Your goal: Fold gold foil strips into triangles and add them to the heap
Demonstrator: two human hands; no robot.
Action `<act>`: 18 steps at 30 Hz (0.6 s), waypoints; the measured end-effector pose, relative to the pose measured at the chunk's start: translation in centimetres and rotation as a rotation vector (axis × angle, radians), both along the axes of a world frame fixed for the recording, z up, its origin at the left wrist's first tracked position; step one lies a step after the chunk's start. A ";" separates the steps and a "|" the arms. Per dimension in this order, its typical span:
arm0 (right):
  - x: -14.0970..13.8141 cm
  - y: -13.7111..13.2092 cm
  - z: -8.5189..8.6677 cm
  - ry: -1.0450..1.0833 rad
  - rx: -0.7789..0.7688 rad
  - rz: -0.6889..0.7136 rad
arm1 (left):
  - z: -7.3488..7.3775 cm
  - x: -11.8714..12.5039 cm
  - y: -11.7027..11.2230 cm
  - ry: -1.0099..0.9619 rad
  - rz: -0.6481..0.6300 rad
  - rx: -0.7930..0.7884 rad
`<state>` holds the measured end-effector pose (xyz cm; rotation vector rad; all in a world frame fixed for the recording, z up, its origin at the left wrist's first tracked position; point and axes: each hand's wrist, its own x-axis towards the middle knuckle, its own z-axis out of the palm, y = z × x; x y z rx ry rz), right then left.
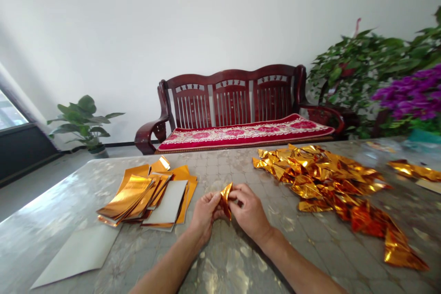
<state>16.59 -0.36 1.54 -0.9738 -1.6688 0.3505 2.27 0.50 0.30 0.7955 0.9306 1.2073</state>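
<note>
Between my two hands, over the middle of the table, is a small folded gold foil paper (226, 198) with pointed ends. My left hand (206, 211) pinches its left side between thumb and fingers. On the other side, my right hand (248, 209) has its curled fingers closed on the same piece. Left of my hands lies a loose stack of gold foil paper sheets (132, 195), some turned with the pale backing up. A big pile of folded gold foil pieces (320, 174) spreads out to the right.
A pale sheet (77, 255) lies at the table's left front. Clear plastic and more foil pieces (416, 171) are at the right edge. Beyond the patterned table (220, 163) stand a dark wooden bench (230, 96), a potted plant (84, 121) and purple flowers (413, 92).
</note>
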 end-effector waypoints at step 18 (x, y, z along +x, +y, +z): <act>-0.1 -0.5 0.0 -0.315 0.101 -0.221 | 0.2 0.2 -0.3 -0.018 -0.032 -0.023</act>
